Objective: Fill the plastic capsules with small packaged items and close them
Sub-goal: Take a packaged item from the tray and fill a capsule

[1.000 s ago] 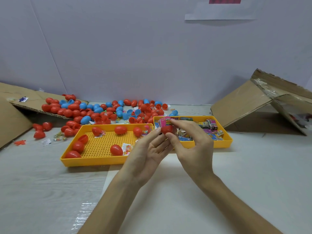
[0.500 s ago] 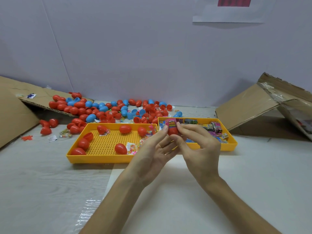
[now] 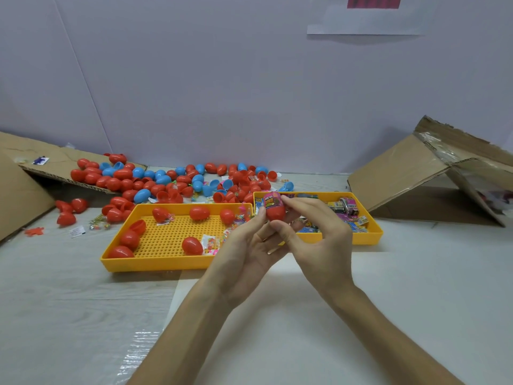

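A red capsule half (image 3: 275, 212) is pinched between the fingertips of both hands, above the gap between two yellow trays. A pink packet (image 3: 271, 199) sticks out of its top. My left hand (image 3: 249, 247) supports the capsule from below and the left. My right hand (image 3: 316, 237) grips it from the right, thumb underneath and index finger on the packet. The left yellow tray (image 3: 166, 263) holds several red capsules (image 3: 192, 245) and small clear packets (image 3: 211, 243). The right yellow tray (image 3: 369, 234) holds colourful small packets (image 3: 348, 208).
A heap of red and blue capsules (image 3: 172, 182) lies behind the trays against the wall. Flattened cardboard (image 3: 16, 190) sits at the far left, and an open cardboard box (image 3: 410, 173) at the right. A white sheet (image 3: 305, 315) lies under my forearms.
The packet has gone deeper into the red capsule half, and my right fingers have shifted over its top. Both hands stay together at about the same spot.
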A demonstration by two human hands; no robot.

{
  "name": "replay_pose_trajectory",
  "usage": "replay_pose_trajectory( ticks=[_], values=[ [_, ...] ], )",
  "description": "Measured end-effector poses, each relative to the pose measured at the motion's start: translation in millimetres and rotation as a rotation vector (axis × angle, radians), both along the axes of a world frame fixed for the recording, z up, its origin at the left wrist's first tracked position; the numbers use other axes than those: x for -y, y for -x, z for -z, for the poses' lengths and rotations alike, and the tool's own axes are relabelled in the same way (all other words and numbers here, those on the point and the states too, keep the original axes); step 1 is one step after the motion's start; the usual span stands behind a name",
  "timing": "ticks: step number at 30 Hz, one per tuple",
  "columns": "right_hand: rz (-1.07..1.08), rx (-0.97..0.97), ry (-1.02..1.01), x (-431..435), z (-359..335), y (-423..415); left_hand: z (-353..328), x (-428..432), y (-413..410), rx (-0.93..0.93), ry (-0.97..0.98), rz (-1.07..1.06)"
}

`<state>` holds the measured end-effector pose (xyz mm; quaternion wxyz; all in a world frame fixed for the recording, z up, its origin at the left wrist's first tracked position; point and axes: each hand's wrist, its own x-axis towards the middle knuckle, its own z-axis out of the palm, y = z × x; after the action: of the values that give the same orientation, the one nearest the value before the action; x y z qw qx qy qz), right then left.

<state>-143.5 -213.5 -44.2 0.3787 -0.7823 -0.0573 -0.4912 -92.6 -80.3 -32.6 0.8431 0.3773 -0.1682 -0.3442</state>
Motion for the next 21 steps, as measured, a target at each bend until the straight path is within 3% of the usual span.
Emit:
replay_pose_trajectory(
  ticks=[10,21],
  values=[
    [-0.003,0.009,0.047,0.4,0.8,-0.8,2.3,1.3,-1.0,0.038,-0.041,-0.025],
    [-0.014,0.017,-0.032,-2.2,-3.8,2.4,2.1,2.7,1.2,0.071,-0.046,-0.034]
  ],
)
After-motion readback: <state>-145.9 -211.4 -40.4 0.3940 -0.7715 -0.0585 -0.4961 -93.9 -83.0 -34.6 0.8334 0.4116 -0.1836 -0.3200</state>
